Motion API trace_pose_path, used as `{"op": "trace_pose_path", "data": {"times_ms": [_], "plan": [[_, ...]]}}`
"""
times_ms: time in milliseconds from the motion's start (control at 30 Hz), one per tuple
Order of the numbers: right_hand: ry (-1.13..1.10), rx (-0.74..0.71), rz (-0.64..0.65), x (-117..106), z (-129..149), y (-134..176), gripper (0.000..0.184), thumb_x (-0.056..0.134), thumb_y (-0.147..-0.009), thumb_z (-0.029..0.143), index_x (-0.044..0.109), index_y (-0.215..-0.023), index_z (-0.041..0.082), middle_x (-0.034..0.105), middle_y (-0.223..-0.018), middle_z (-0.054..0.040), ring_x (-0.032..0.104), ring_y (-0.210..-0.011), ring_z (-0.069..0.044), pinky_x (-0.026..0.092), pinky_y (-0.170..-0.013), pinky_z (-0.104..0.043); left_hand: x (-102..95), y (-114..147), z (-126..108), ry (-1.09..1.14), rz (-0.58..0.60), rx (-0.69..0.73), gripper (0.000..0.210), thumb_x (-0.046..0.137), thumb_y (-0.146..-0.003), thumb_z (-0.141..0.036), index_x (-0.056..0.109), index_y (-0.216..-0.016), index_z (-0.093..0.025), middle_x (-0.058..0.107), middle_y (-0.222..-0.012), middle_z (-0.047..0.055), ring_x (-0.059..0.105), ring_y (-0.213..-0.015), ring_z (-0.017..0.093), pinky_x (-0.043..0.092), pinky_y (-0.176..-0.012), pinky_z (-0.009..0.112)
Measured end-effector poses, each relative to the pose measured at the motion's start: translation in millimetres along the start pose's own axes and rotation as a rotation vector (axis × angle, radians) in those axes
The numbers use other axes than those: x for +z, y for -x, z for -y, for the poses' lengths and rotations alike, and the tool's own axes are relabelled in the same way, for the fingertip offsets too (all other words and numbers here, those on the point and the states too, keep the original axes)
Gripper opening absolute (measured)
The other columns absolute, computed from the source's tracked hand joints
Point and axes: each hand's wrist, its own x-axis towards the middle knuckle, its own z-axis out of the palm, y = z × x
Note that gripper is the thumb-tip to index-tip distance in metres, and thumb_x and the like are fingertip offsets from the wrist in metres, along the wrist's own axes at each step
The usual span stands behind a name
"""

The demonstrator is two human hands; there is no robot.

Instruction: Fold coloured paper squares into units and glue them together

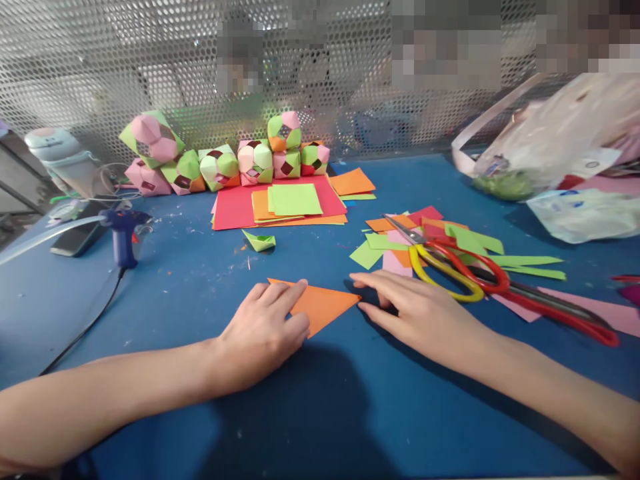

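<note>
bare L hand (267,330), bare R hand (425,303), ditto f'arms (145,383)

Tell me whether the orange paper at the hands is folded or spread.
It looks folded: the orange paper shows a triangular outline, tapering to a point near the right hand. The left hand covers part of it.

matt paper triangle (327,307), smooth worktop (165,427); perforated metal screen (165,40) at twelve o'clock, glossy plastic bag (565,127) at two o'clock.

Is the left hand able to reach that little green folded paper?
Probably yes. The green folded paper lies just beyond the left hand, with nothing tall between them, though that hand would first have to lift off the orange paper.
</note>
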Motion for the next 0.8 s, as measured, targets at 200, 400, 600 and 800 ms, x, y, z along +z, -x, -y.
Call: {"op": "trace_pose_path", "data": {"times_ms": [200,400,600,800], "plan": [[-0.198,0.050,0.019,1,-1,-6,0.027,0.048,-0.087,0.017,0.054,-0.113,0.017,0.064,-0.088,-0.0047,0.061,-0.078,-0.016,0.049,-0.067,-0.028,-0.3,-1,1,0.126,0.006,-0.071,0.015,0.044,-0.086,-0.020,0.058,-0.085,-0.013,0.048,-0.133,0.019,0.042,-0.124,0.033,0.040,-0.096,0.051],[-0.301,0.092,-0.008,3,-1,-9,0.025,0.048,-0.085,0.015,0.055,-0.109,0.019,0.062,-0.081,-0.0024,0.056,-0.061,-0.012,0.049,-0.060,-0.027,-2.0,-2,3,0.191,0.052,-0.083,0.014,0.047,-0.084,-0.023,0.057,-0.085,-0.014,0.048,-0.132,0.020,0.047,-0.119,0.031,0.039,-0.095,0.050],[-0.352,0.146,-0.009,6,-1,-9,0.023,0.049,-0.084,0.015,0.056,-0.106,0.020,0.061,-0.082,-0.0018,0.054,-0.059,-0.011,0.048,-0.058,-0.026,-2.4,-1,3,0.209,0.049,-0.085,0.014,0.047,-0.084,-0.024,0.057,-0.086,-0.014,0.050,-0.130,0.017,0.046,-0.119,0.030,0.039,-0.095,0.049],[-0.321,0.137,-0.030,6,0,-10,0.023,0.047,-0.084,0.016,0.057,-0.104,0.020,0.063,-0.081,-0.0025,0.055,-0.060,-0.013,0.048,-0.056,-0.027,-1.1,-1,4,0.236,0.038,-0.098,0.014,0.048,-0.084,-0.025,0.057,-0.086,-0.015,0.051,-0.129,0.016,0.045,-0.120,0.030,0.038,-0.096,0.049]]}}
